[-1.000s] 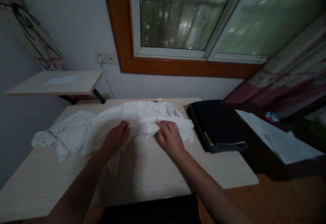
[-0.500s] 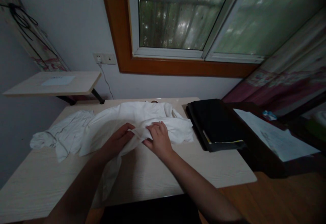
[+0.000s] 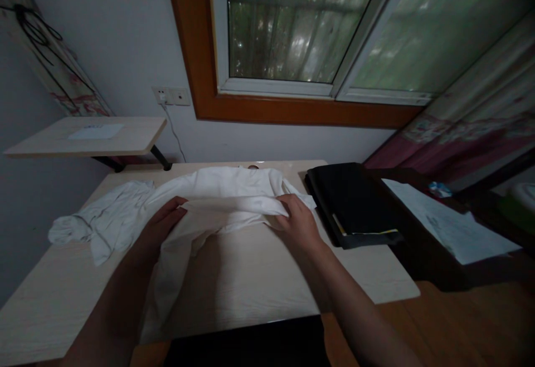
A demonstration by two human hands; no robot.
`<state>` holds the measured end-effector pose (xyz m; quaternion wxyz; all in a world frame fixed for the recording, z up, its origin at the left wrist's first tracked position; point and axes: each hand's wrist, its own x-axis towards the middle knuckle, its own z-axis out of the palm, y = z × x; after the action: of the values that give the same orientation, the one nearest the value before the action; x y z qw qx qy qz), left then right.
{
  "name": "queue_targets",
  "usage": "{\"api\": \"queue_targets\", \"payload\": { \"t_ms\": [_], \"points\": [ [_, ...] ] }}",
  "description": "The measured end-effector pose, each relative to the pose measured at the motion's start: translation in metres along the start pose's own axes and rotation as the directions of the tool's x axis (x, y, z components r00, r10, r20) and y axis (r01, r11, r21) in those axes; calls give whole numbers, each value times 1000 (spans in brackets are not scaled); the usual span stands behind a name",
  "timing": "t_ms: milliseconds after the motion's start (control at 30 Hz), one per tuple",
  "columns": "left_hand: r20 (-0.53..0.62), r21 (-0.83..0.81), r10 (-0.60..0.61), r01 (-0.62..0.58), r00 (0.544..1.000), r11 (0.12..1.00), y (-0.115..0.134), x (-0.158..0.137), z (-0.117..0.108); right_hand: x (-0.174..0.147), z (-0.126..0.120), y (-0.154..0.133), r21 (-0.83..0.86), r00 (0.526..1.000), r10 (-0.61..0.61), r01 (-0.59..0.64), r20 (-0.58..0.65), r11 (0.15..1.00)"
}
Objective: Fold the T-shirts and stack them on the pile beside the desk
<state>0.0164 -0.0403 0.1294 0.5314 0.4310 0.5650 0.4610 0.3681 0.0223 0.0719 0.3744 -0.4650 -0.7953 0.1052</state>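
A white cloth (image 3: 234,180), which looks like a garment, spreads over the middle of the pale wooden table (image 3: 251,283). My left hand (image 3: 165,222) is closed on its near edge at the left. Farther right, my right hand (image 3: 298,219) pinches the same edge, and a strip of fabric runs taut between the two hands. Part of the cloth hangs down below my left hand toward the table's front edge. At the left lies a crumpled, bunched part of white fabric (image 3: 104,216); whether it is joined to the rest I cannot tell.
Black folders (image 3: 355,200) lie stacked to the right of the cloth. Beyond them a paper sheet (image 3: 451,222) rests on a dark surface. A small raised shelf (image 3: 50,136) stands at the back left, and a window (image 3: 292,33) is behind the table.
My hands have moved apart, the left one leftward and the right one rightward. The cloth edge, gathered between them before, is now stretched out.
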Motion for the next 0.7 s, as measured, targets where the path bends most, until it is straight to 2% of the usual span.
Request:
{"api": "queue_targets", "payload": {
  "t_ms": [67, 100, 133, 200, 267, 300, 367, 400, 433, 467, 500, 533, 567, 600, 633, 700],
  "points": [
    [39, -1, -50, 50, 998, 999, 2, -6, -8, 1, -23, 6, 123, 994, -8, -6, 108, 992],
    [94, 11, -82, 82, 992, 997, 2, -8, -13, 2, -35, 8, 190, 987, 17, -47, 159, 981],
    [168, 35, -113, 109, 979, 993, 0, -11, -19, 2, -47, 11, 253, 975, 60, -115, 216, 960],
    [351, 113, -150, 117, 924, 987, -5, -15, -29, 0, -69, 17, 340, 915, 147, -284, 377, 897],
    [551, 174, -151, 64, 821, 983, -11, -16, -37, -5, -88, 23, 395, 832, 178, -423, 525, 815],
    [649, 181, -146, 35, 747, 983, -14, -16, -39, -7, -96, 27, 407, 781, 151, -468, 607, 784],
    [809, 161, -136, 7, 571, 987, -15, -16, -39, -12, -106, 32, 421, 672, 39, -506, 739, 753],
    [855, 147, -127, 0, 502, 989, -14, -15, -38, -13, -109, 33, 424, 614, -27, -512, 789, 747],
    [875, 143, -119, -15, 469, 990, -13, -15, -35, -15, -109, 33, 425, 561, -77, -522, 824, 740],
    [867, 150, -108, -48, 487, 988, -12, -14, -31, -16, -108, 33, 417, 510, -108, -545, 854, 727],
    [835, 173, -94, -97, 541, 980, -11, -12, -28, -16, -105, 32, 399, 466, -114, -577, 877, 712],
    [785, 214, -76, -154, 615, 965, -12, -10, -24, -16, -100, 30, 374, 436, -97, -611, 895, 698],
    [719, 269, -54, -206, 693, 941, -13, -8, -20, -15, -94, 29, 353, 433, -63, -632, 899, 690],
    [649, 333, -32, -246, 760, 910, -17, -5, -16, -15, -87, 27, 346, 460, -24, -632, 888, 693],
    [579, 400, -12, -272, 815, 875, -22, -2, -13, -15, -78, 27, 351, 514, 14, -605, 858, 714],
    [462, 528, 36, -307, 886, 792, -37, 4, -8, -15, -58, 27, 367, 679, 67, -474, 731, 800]
  ]
}}
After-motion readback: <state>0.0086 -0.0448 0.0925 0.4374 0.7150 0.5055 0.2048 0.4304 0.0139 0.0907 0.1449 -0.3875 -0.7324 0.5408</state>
